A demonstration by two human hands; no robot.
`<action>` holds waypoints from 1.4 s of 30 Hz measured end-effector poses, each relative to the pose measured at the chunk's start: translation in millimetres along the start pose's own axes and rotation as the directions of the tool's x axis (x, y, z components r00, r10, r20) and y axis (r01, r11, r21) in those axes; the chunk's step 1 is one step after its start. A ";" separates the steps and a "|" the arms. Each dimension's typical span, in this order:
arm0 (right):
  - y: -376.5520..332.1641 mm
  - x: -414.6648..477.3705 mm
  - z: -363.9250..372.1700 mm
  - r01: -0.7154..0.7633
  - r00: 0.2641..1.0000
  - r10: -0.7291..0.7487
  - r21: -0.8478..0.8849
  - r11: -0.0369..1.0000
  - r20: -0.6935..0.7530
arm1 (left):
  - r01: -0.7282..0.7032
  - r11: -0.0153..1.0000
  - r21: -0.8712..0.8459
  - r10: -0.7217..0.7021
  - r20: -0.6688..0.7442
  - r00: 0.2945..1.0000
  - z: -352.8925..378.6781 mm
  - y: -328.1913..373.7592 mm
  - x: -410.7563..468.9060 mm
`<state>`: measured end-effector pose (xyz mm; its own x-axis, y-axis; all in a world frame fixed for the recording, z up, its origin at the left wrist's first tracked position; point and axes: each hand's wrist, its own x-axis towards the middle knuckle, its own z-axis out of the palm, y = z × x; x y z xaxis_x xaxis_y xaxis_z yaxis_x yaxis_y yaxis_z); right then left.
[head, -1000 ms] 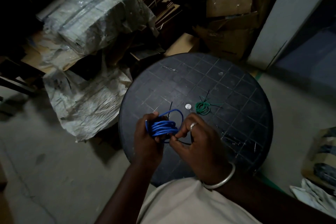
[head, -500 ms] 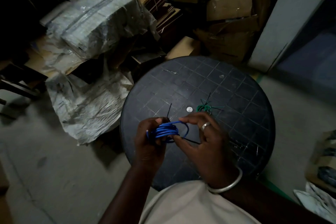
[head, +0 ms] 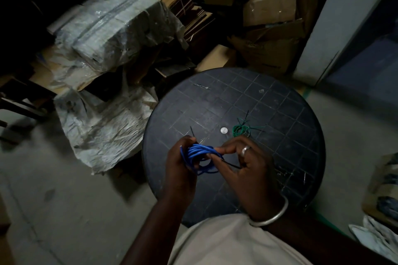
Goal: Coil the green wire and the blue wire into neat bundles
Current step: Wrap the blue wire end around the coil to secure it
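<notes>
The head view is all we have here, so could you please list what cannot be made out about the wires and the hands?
- Blue wire: the free end and loop count, hidden by the left hand and right hand.
- Green wire: whether it is tied; too small and dim.
- Thin black strand under the right fingers: what it is; too thin.
- Round table: near edge covered by clothing.

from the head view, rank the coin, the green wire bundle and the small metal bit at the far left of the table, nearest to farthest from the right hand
1. Green wire bundle: on the table just beyond the right hand.
2. Coin: at the table's centre, left of the bundle; close to call with it.
3. Metal bit: far side, clearly farthest.
</notes>
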<state>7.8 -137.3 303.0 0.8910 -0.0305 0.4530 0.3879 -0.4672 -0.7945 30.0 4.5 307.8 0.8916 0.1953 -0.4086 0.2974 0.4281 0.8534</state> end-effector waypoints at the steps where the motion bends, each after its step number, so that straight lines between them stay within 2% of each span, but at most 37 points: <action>1: 0.8 -0.4 0.0 0.004 1.000 -0.004 -0.006 1.000 0.000 | 0.023 1.000 0.006 -0.023 -0.010 1.000 1.6 0.4 -0.1; 8: 2.2 -1.3 1.0 0.013 1.000 -0.013 -0.019 1.000 -0.008 | 0.126 0.992 0.016 -0.126 -0.015 0.992 1.8 -0.4 -1.2; 12: 1.3 0.0 -0.1 -0.032 0.999 0.032 -0.049 0.998 0.010 | 0.064 0.997 0.049 -0.061 -0.053 0.997 1.4 -2.0 -2.7; 16: 0.2 0.6 -3.2 -0.055 0.998 0.057 -0.097 0.994 0.019 | 0.011 0.991 0.132 -0.012 0.009 1.000 -0.8 1.4 -1.0; 24: 3.5 -3.2 -1.1 -0.060 0.998 0.056 -0.110 0.992 -0.036 | 0.002 0.989 0.147 -0.002 -0.001 1.000 3.0 -4.0 -3.1; 28: 4.4 -4.0 0.8 -0.070 0.997 0.065 -0.114 0.991 -0.048 | 0.064 0.990 0.124 -0.068 0.031 0.997 6.0 -3.9 -3.6; 32: 4.8 -3.8 1.7 -0.096 0.995 0.093 -0.115 0.989 -0.036 | 0.132 0.986 0.102 -0.133 0.003 0.991 4.0 -6.3 -0.9; 38: -1.1 -1.3 -0.7 -0.107 0.993 0.114 -0.132 0.985 0.040 | 0.034 0.978 0.205 -0.036 0.009 0.999 -1.9 -6.5 2.2; 42: -1.1 2.4 -7.0 -0.204 0.961 0.236 -0.207 0.957 0.144 | -0.048 0.945 0.324 0.028 0.068 0.997 -6.7 -1.0 0.1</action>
<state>7.8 -143.0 307.8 0.9818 -0.0121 0.1896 0.1407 -0.6241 -0.7686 27.5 9.9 304.7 0.9206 0.1472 -0.3617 0.3484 0.1090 0.9310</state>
